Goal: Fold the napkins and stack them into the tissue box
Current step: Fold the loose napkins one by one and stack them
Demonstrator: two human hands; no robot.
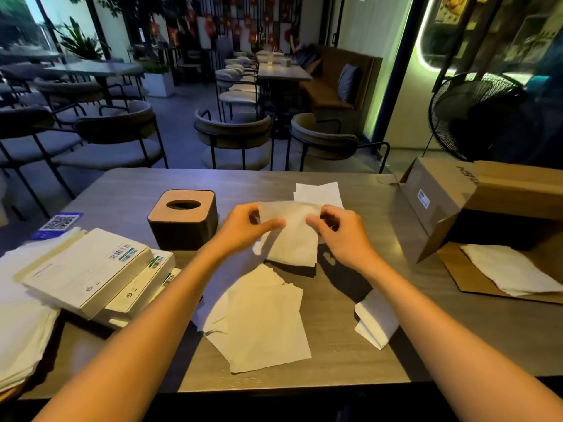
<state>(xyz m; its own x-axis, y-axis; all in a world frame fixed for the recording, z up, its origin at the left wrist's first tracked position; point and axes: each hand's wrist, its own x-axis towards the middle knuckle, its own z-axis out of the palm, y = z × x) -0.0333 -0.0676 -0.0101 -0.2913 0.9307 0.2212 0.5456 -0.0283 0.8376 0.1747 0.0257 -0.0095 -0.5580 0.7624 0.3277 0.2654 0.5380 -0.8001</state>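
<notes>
Napkin (292,236): white, held above the middle of the table (350,339), pinched at its upper edge by the left hand (246,228) and the right hand (341,236). Table: grey wood-grain top, set in a dim café of chairs (234,138) and a standing fan (475,114). Tissue box (182,220): dark, oval slot in a tan lid, contents hidden. Cardboard carton (487,202): tipped open at right, interior dark. Loose napkins (262,321) are laid at the near edge.
</notes>
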